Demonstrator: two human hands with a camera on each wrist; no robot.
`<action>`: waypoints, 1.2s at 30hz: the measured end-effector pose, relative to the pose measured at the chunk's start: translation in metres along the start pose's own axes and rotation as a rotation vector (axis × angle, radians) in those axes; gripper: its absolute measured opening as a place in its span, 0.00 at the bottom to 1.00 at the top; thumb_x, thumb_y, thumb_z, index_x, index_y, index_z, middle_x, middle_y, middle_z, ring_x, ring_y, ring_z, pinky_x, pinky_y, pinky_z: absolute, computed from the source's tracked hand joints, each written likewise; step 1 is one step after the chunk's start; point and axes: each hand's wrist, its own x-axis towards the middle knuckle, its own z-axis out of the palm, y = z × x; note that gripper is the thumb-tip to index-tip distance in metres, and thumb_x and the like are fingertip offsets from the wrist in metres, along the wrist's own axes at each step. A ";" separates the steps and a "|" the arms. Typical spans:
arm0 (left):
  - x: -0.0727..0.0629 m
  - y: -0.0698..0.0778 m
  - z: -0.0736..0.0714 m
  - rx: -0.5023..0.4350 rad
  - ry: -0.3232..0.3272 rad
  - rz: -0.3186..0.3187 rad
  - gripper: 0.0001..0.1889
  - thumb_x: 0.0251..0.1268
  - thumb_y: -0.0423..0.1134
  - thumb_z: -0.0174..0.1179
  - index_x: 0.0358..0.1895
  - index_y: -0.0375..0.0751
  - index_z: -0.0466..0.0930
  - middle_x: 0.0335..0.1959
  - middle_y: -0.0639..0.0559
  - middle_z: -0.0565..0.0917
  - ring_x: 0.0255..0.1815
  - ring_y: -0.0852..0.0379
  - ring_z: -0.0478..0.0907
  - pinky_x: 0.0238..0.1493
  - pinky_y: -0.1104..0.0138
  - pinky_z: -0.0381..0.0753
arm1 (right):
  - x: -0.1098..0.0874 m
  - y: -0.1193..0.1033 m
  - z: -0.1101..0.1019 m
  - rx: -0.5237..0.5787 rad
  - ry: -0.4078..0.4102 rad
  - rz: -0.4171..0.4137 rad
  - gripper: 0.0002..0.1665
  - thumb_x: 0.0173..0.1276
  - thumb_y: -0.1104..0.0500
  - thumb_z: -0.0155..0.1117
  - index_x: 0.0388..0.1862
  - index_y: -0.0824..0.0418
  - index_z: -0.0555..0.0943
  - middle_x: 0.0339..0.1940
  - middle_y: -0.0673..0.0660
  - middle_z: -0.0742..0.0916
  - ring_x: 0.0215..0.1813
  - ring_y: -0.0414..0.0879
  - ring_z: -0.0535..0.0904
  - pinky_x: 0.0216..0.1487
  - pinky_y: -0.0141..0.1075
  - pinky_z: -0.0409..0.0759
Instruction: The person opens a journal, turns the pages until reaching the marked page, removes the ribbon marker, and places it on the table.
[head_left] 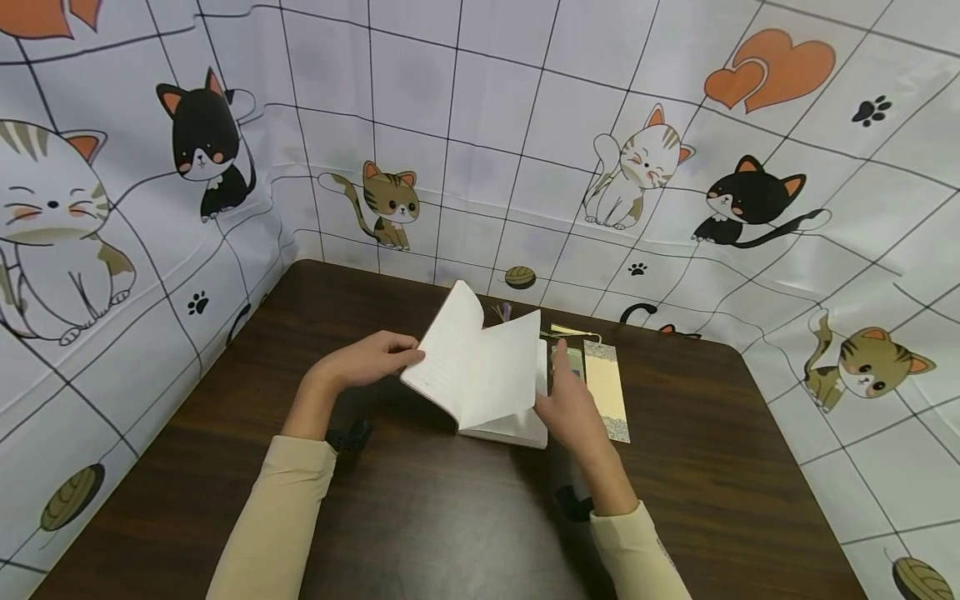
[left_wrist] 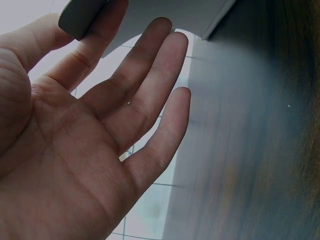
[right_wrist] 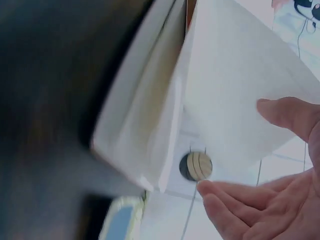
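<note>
A notebook (head_left: 444,360) with pale pages lies spread open on the dark table, its left side lifted at a slant. My left hand (head_left: 367,360) pinches the outer edge of that side between thumb and index finger; its other fingers extend loosely in the left wrist view. One loose page (head_left: 504,367) stands up from the middle of the notebook. At this page's right edge is my right hand (head_left: 573,412). In the right wrist view its thumb (right_wrist: 282,112) lies against the page (right_wrist: 230,75), while the other fingers stretch out apart from the thumb, below the page.
Right of the notebook lie a cream bookmark (head_left: 605,387) with patterned ends and a green bookmark (head_left: 576,360), partly hidden by my right hand. A purple tassel (head_left: 506,312) shows behind the pages. A cat-patterned sheet (head_left: 480,108) hangs around the table (head_left: 420,517).
</note>
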 end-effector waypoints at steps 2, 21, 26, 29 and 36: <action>0.000 0.000 0.000 -0.003 -0.001 -0.002 0.17 0.88 0.47 0.52 0.37 0.41 0.77 0.33 0.47 0.73 0.40 0.44 0.72 0.44 0.59 0.70 | -0.002 -0.004 0.006 0.042 -0.028 0.019 0.57 0.79 0.43 0.67 0.91 0.61 0.47 0.84 0.65 0.71 0.74 0.63 0.80 0.66 0.59 0.82; 0.000 0.001 0.001 -0.003 -0.006 -0.028 0.17 0.89 0.48 0.49 0.52 0.39 0.82 0.41 0.48 0.80 0.45 0.50 0.77 0.53 0.51 0.77 | -0.019 -0.034 0.049 0.009 -0.240 -0.181 0.41 0.78 0.40 0.66 0.86 0.35 0.64 0.73 0.54 0.83 0.69 0.54 0.82 0.64 0.58 0.82; 0.000 0.000 0.000 -0.017 -0.010 -0.027 0.20 0.90 0.47 0.47 0.65 0.38 0.81 0.49 0.46 0.84 0.48 0.52 0.79 0.59 0.47 0.79 | -0.022 -0.038 0.051 -0.091 -0.254 -0.197 0.43 0.75 0.35 0.65 0.86 0.30 0.62 0.76 0.53 0.81 0.66 0.52 0.81 0.61 0.55 0.81; 0.001 0.001 0.001 -0.027 -0.002 -0.038 0.21 0.91 0.48 0.45 0.66 0.38 0.80 0.51 0.44 0.84 0.49 0.50 0.80 0.61 0.46 0.80 | -0.024 -0.038 0.052 -0.130 -0.255 -0.209 0.44 0.74 0.34 0.65 0.86 0.27 0.61 0.76 0.53 0.81 0.66 0.52 0.82 0.60 0.55 0.81; 0.003 0.001 0.003 -0.067 0.010 -0.092 0.31 0.89 0.59 0.43 0.74 0.37 0.76 0.62 0.41 0.84 0.58 0.48 0.83 0.69 0.45 0.79 | -0.023 -0.036 0.053 -0.158 -0.262 -0.232 0.45 0.74 0.34 0.65 0.86 0.24 0.59 0.73 0.54 0.83 0.62 0.52 0.82 0.57 0.54 0.81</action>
